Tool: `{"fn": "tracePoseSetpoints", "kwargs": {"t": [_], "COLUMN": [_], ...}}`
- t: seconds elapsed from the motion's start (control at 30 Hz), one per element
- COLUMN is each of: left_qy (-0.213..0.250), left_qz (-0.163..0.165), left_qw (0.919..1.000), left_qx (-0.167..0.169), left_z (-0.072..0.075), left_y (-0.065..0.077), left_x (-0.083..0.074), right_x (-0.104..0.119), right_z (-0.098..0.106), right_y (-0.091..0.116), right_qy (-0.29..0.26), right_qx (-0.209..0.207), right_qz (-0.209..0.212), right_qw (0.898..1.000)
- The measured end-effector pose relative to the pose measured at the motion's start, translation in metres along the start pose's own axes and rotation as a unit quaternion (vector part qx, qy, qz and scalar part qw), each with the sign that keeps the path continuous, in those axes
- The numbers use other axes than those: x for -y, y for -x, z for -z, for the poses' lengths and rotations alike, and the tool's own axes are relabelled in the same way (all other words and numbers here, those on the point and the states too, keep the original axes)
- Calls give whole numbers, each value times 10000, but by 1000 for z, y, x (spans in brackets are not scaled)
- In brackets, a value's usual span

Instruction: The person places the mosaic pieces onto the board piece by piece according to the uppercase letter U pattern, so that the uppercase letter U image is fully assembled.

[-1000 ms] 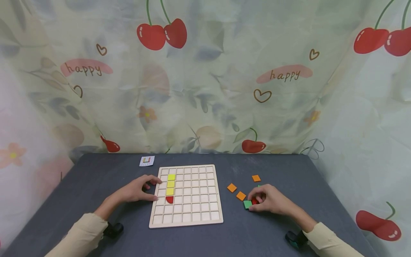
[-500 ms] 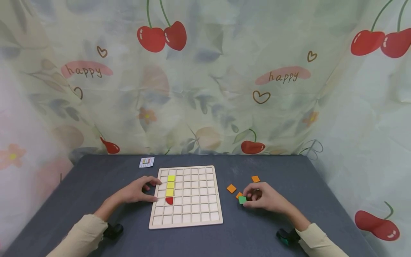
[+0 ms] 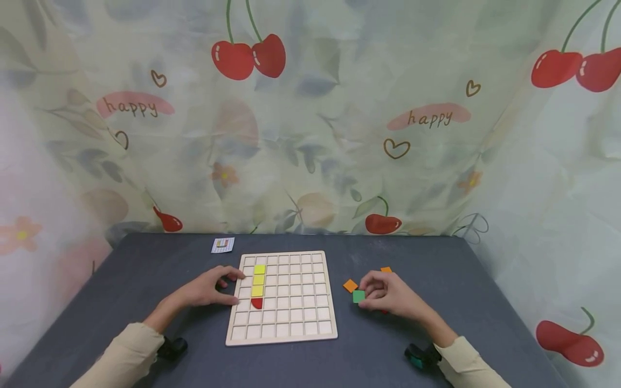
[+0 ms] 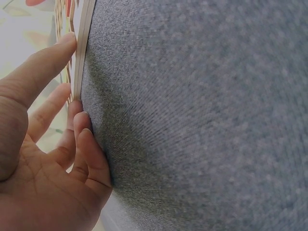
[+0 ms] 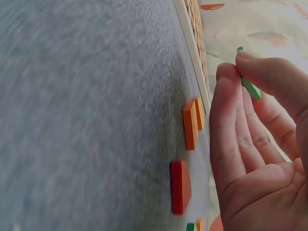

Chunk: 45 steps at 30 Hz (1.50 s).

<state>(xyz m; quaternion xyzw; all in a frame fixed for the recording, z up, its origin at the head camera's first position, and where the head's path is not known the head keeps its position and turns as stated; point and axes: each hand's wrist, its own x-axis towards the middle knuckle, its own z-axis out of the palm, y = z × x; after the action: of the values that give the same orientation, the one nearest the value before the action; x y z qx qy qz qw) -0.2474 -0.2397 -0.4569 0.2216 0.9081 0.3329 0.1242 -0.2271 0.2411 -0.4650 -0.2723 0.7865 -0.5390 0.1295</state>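
My right hand [image 3: 395, 296] pinches a green square tile [image 3: 358, 297] between thumb and fingers, raised over the table to the right of the grid board. In the right wrist view the green tile [image 5: 250, 86] shows edge-on at the fingertips. My left hand [image 3: 208, 286] touches the left edge of the pale wooden grid board [image 3: 317, 335] with thumb and fingertips, its fingers spread along that side. On the board, several yellow square tiles [image 3: 259, 279] line up in one column, with a red rounded tile [image 3: 257, 303] directly below them.
Loose tiles lie around my right hand: an orange tile [image 3: 350, 285], another orange tile [image 3: 386, 269] partly hidden behind the hand, and a red tile [image 5: 179, 188]. A green tile [image 5: 191, 227] shows at the right wrist view's bottom. Behind the board lies a small patterned card [image 3: 222, 245].
My right hand has picked up the green tile from among the loose pieces and moved left with it, toward the board. The left hand has stayed at the board's edge.
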Motion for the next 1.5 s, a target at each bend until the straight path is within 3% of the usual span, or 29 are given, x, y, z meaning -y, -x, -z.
{"fn": "tracePoseSetpoints", "kwargs": {"t": [0.4, 0.7, 1.27, 1.5], "left_qy": [58, 44, 19, 11], "left_qz": [-3, -52, 101, 112], "left_qw": [10000, 10000, 9999, 9999], "left_qx": [5, 19, -15, -17], "left_z": [-1, -1, -2, -1], "left_y": [-1, -2, -3, -2], "left_x": [1, 3, 5, 4], "right_x": [-1, 2, 5, 14], "right_z": [-15, -25, -43, -56], "right_y": [-14, -25, -58, -74], "right_qy": [-489, -58, -214, -215], "right_qx": [25, -3, 156, 286], "right_qz": [-29, 92, 193, 528], "right_qw": [9988, 9999, 9995, 9980]}}
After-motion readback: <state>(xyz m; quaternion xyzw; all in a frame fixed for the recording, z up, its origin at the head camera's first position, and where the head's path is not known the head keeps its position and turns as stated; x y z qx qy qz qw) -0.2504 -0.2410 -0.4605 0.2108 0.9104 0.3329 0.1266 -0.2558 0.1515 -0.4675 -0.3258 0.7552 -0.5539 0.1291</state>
